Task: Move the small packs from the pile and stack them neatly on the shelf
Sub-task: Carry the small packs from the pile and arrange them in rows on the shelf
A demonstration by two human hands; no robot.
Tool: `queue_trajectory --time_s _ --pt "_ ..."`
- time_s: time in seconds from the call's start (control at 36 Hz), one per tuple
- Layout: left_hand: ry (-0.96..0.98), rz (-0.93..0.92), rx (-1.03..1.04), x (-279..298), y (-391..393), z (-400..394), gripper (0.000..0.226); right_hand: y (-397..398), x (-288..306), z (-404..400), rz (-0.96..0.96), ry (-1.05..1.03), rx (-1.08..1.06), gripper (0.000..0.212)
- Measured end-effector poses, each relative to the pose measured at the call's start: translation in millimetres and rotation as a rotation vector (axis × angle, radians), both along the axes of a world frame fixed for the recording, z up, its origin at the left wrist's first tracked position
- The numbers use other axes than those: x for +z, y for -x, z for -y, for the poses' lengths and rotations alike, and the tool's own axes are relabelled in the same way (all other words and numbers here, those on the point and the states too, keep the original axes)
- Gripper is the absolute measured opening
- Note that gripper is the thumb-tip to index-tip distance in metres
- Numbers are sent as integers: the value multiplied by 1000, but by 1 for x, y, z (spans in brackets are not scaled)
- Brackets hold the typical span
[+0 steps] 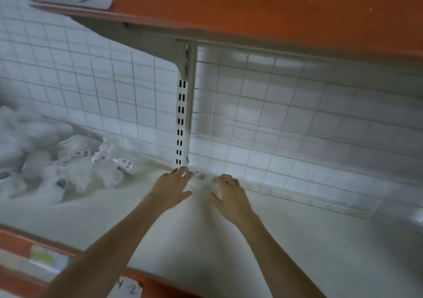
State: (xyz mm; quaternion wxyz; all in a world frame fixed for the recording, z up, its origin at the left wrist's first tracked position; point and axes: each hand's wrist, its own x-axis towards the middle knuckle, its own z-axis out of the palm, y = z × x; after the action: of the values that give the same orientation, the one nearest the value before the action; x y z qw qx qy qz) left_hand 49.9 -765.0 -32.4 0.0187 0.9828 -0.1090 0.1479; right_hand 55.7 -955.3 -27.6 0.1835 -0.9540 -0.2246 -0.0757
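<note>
A loose pile of small clear packs [68,169] with white contents and red-and-white labels lies at the left of the white shelf [297,240]. One small pack [201,178] lies flat against the shelf's back edge, below the slotted upright. My left hand [172,186] rests on the pack's left end, fingers spread. My right hand [230,194] touches its right end, fingers curled down. The frame is blurred, so the pack's outline is faint.
A white wire grid [297,114] backs the shelf, split by a slotted upright post [182,119]. An orange upper shelf [263,7] overhangs with a handwritten tag. The lower shelf's orange front lip [23,245] carries a price label.
</note>
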Motion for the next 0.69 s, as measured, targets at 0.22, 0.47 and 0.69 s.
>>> queue_trajectory --time_s 0.22,0.47,0.69 --pt "156 73 140 10 106 -87 50 66 9 -63 -90 -111 233 42" --pt "188 114 413 6 244 -204 68 142 1 -191 -46 -149 460 40" --pt "251 86 589 5 367 -281 57 241 -9 -297 -94 -231 576 37"
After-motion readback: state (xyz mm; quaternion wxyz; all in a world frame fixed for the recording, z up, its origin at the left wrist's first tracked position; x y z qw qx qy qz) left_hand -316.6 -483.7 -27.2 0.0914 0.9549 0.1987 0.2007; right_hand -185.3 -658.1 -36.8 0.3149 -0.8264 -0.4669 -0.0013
